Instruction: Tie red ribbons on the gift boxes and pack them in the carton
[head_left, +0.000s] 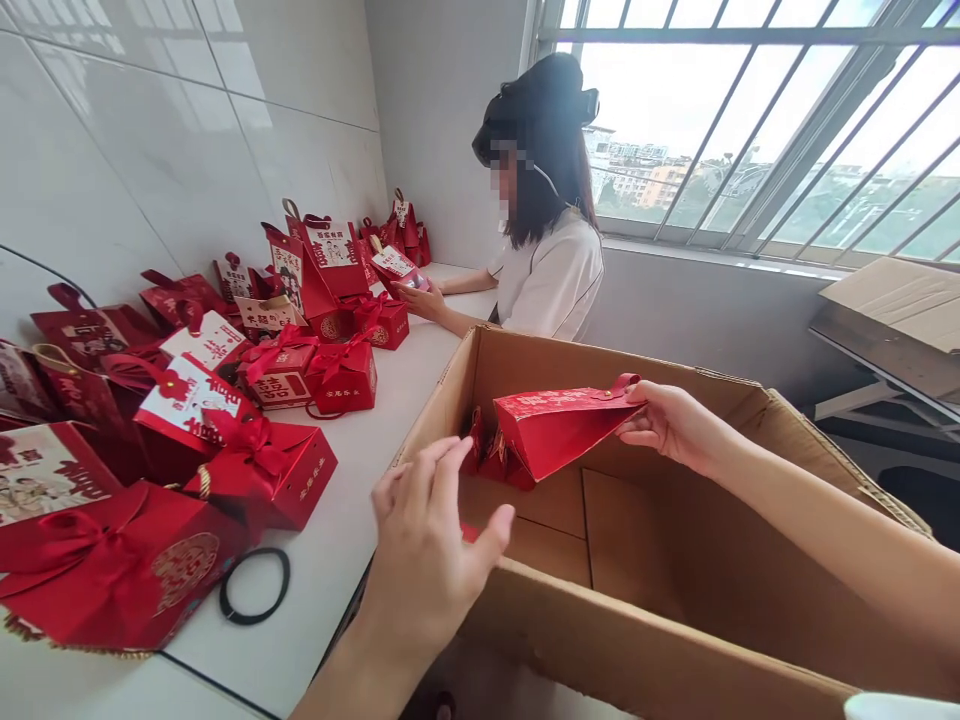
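My right hand pinches the top edge of a flattened red gift bag and holds it over the open cardboard box. My left hand hovers at the box's near left rim, fingers spread and holding nothing, reaching toward the bag. More flat red pieces lie inside the box under the bag.
Several assembled red gift boxes with ribbons stand on the white counter at left. A black hair tie lies near its edge. Another person sits at the far end handling a red box. A barred window is behind.
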